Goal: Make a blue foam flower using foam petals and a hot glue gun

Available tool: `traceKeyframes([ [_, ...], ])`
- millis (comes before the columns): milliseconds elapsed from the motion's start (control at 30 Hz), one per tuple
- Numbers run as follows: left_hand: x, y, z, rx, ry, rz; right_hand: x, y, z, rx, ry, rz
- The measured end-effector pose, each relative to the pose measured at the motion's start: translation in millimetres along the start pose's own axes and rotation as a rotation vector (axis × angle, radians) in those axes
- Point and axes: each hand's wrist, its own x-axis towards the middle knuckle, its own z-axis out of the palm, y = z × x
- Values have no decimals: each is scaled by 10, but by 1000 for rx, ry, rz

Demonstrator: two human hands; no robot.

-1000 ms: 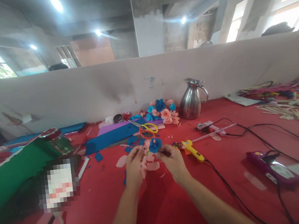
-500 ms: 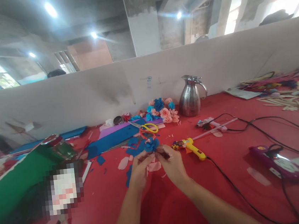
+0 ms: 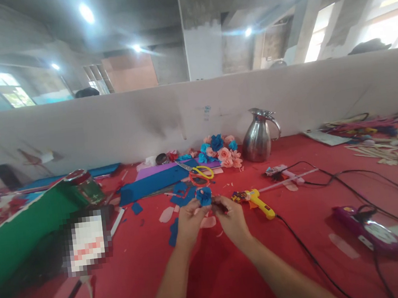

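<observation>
Keeping left hand (image 3: pixel 188 222) in narrow grip on base of blue flower (image 3: pixel 204 196), above the middle of desk (image 3: pixel 216 284), between front and back edges. Bringing right hand (image 3: pixel 233 219) close beside; cannot tell if also pinching. Probably shaping petals; seemingly needing steady hold, light finger pressure. Having glue gun (image 3: pixel 261 204) rightward; farther, scissors (image 3: pixel 204 171); near back edge, flower bunch (image 3: pixel 224 156).
</observation>
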Motion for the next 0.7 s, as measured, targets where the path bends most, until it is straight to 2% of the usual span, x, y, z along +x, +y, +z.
traceKeyframes([
  [233, 11, 20, -7, -225, -92, -59, 18, 28, 18, 135, -13, 76],
  [367, 23, -22, -14, -266, -67, -89, 22, 19, 23, 196, -26, 120],
  [700, 24, -85, -13, -259, -50, -71, -19, 23, 31, 35, 1, 35],
])
